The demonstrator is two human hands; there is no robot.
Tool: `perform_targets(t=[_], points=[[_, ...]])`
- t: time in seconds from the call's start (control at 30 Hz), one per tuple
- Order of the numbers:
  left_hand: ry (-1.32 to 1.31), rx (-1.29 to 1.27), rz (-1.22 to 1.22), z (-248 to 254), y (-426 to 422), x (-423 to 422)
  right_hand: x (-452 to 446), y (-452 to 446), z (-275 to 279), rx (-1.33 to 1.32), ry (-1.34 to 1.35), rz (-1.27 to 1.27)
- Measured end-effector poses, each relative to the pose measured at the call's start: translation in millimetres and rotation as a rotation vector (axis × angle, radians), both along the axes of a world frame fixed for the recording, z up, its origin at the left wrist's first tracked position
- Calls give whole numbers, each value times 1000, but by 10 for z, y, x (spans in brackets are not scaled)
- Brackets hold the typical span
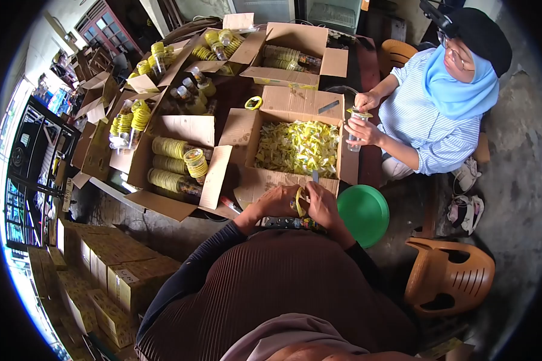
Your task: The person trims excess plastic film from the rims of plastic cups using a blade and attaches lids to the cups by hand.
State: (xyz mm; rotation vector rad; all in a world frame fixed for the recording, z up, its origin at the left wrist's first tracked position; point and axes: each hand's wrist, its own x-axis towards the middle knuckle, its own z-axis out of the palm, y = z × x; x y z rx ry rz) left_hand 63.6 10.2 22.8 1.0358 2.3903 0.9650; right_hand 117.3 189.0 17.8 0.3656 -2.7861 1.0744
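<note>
Both my hands are close together over the near edge of an open carton (265,178) full of small yellow and white packets (297,147). My left hand (275,203) has its fingers bent round a yellow ring-shaped piece (299,202). My right hand (323,206) is closed beside it, and a thin grey blade-like strip (315,175) sticks up from its fingers. A dark patterned object (283,222) lies just under my hands, against my body. Left of the carton, stacks of yellow-rimmed pieces (170,147) lie in another open box (140,174).
A co-worker (439,108) at the right holds a clear container (355,133). A green round tub (363,215) stands right of my hands, an orange chair (450,275) behind it. More open boxes (295,54) are at the back; closed cartons (111,259) stand lower left.
</note>
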Motion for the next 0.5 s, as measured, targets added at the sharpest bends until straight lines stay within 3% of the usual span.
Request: perform_targets(t=[0.23, 0.37, 0.43, 0.47, 0.5], points=[[-73, 16, -82, -164, -77, -137, -32, 38, -232, -4, 28, 0], [-174, -1, -162, -141, -23, -151, 40, 157, -79, -71, -23, -19], [62, 498, -245, -132, -18, -148, 59, 210, 30, -230, -78, -14], [-103, 533, -307, -80, 50, -176, 36, 222, -19, -316, -22, 3], [-108, 535, -308, -30, 86, -158, 38, 252, -58, -314, -26, 0]])
